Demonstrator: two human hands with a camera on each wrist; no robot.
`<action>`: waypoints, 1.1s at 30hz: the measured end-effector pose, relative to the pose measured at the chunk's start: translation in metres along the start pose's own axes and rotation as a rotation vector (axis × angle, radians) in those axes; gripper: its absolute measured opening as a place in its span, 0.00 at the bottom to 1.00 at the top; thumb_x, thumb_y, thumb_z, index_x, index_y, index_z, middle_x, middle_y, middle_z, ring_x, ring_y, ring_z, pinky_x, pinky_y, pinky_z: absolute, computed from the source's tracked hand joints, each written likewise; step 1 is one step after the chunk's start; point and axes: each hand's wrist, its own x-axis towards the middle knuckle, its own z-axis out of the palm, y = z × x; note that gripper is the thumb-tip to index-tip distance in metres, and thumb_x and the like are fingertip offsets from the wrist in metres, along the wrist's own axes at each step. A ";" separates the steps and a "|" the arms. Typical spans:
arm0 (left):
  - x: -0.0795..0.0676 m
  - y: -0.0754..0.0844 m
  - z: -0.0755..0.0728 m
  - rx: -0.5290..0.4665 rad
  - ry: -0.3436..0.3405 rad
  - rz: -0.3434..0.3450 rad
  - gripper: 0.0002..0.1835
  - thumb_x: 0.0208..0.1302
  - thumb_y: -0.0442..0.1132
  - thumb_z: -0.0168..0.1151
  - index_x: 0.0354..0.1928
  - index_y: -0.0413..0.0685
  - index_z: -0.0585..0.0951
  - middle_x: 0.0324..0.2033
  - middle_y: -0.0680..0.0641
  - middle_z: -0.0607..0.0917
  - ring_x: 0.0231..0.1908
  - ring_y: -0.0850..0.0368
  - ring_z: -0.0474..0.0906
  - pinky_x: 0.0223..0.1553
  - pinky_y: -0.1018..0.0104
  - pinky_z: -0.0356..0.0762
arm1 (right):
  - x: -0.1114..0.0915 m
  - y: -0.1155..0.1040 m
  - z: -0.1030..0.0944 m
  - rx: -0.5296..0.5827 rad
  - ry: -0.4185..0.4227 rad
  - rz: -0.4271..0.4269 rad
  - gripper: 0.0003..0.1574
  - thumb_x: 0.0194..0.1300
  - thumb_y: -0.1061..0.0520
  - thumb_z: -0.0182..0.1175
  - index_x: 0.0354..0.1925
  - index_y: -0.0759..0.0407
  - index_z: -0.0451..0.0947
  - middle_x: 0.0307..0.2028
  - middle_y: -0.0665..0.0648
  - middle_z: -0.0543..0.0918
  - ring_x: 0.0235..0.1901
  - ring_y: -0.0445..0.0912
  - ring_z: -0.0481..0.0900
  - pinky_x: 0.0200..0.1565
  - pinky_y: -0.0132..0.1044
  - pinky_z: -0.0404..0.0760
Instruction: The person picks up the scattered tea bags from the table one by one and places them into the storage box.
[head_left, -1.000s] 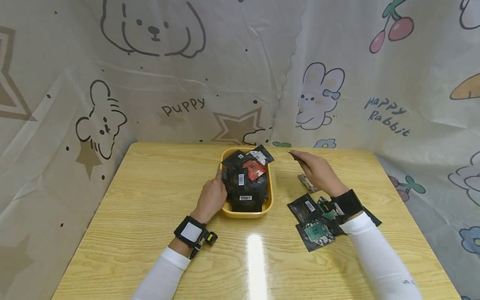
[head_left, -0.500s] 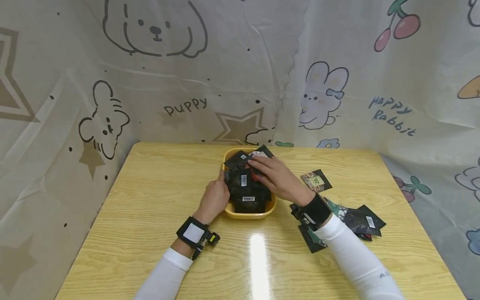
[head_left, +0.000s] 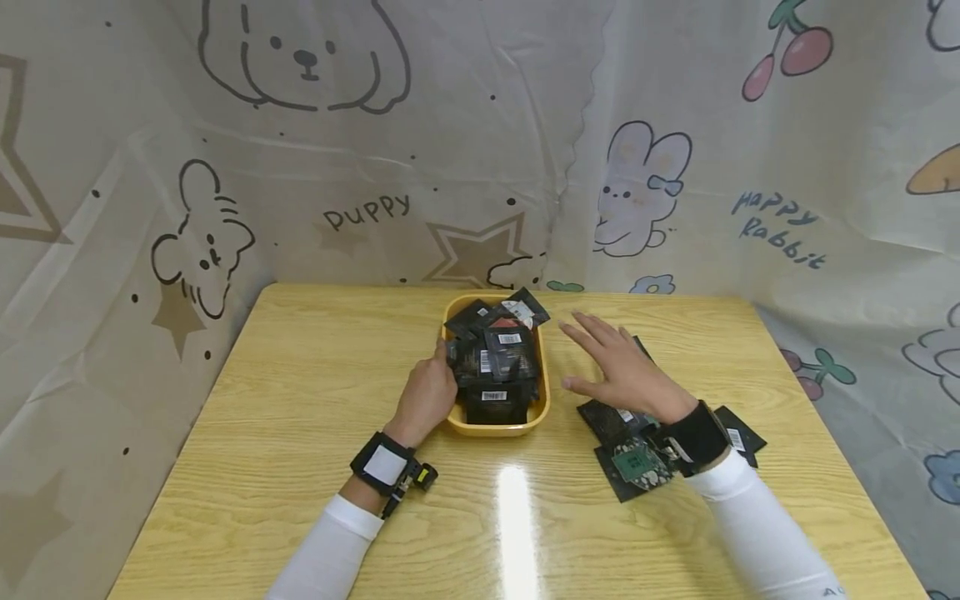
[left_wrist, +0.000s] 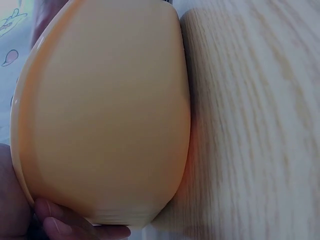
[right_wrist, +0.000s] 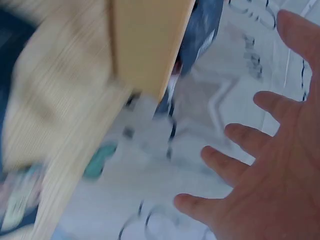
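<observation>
At the left edge of a yellow plastic tub (head_left: 498, 431), my left hand (head_left: 426, 402) grips the rim, thumb at the rim and fingertips (left_wrist: 59, 226) against the outer wall. Black flat sachets fill the tub; the topmost sachet (head_left: 513, 354) lies with its barcode label up. My right hand (head_left: 628, 377) hovers just right of the tub, fingers spread and holding nothing. Below its wrist lies a loose pile of sachets, including one with a green label (head_left: 636, 465). Another sachet (head_left: 643, 347) is mostly hidden behind the right hand.
Everything sits on a light wood-grain table (head_left: 330, 350). A printed cloth (head_left: 465, 150) hangs along its back and sides. One sachet (head_left: 529, 307) pokes above the tub's far rim. More sachets (head_left: 741, 435) lie right of the right wrist.
My right hand carried a black sachet leftward into the tub, let it go on top of the red-labelled one, and moved back right with fingers spread. The left hand stayed at the rim.
</observation>
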 end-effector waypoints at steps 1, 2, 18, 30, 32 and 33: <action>0.000 0.000 0.000 -0.002 -0.004 -0.003 0.27 0.63 0.30 0.44 0.63 0.26 0.57 0.20 0.43 0.76 0.16 0.58 0.70 0.13 0.64 0.67 | -0.011 0.007 -0.002 -0.005 -0.001 0.031 0.52 0.57 0.27 0.51 0.71 0.42 0.44 0.71 0.56 0.43 0.67 0.57 0.43 0.60 0.66 0.42; 0.000 0.000 0.000 -0.004 -0.004 -0.003 0.27 0.64 0.31 0.44 0.63 0.26 0.57 0.21 0.43 0.77 0.16 0.58 0.70 0.13 0.64 0.67 | -0.022 0.014 -0.005 -0.006 -0.009 0.066 0.53 0.56 0.27 0.52 0.71 0.42 0.44 0.71 0.57 0.43 0.67 0.58 0.42 0.59 0.68 0.42; 0.002 -0.001 0.003 0.015 0.012 0.025 0.27 0.62 0.30 0.45 0.62 0.25 0.58 0.26 0.36 0.80 0.20 0.56 0.72 0.17 0.59 0.72 | -0.151 0.076 0.027 0.065 -0.210 0.467 0.65 0.44 0.27 0.63 0.69 0.59 0.50 0.64 0.77 0.48 0.60 0.74 0.46 0.50 0.72 0.57; 0.001 -0.002 0.004 -0.005 0.024 0.027 0.27 0.62 0.30 0.45 0.63 0.26 0.58 0.21 0.41 0.77 0.17 0.57 0.70 0.14 0.61 0.69 | -0.087 0.062 0.048 0.069 -0.082 0.224 0.44 0.62 0.53 0.59 0.70 0.59 0.49 0.66 0.71 0.53 0.62 0.66 0.53 0.54 0.61 0.64; 0.002 -0.003 0.003 -0.003 0.025 0.027 0.27 0.62 0.30 0.45 0.63 0.26 0.58 0.21 0.41 0.78 0.17 0.57 0.70 0.14 0.61 0.69 | -0.076 0.060 0.049 0.056 -0.058 0.184 0.42 0.63 0.57 0.58 0.69 0.60 0.50 0.65 0.72 0.54 0.61 0.65 0.55 0.53 0.60 0.65; 0.002 -0.003 0.003 -0.005 0.024 0.026 0.27 0.62 0.30 0.45 0.63 0.26 0.58 0.21 0.41 0.77 0.17 0.57 0.70 0.14 0.62 0.69 | -0.071 0.059 0.050 0.052 -0.050 0.170 0.41 0.63 0.59 0.57 0.69 0.60 0.51 0.65 0.72 0.55 0.61 0.65 0.56 0.52 0.59 0.67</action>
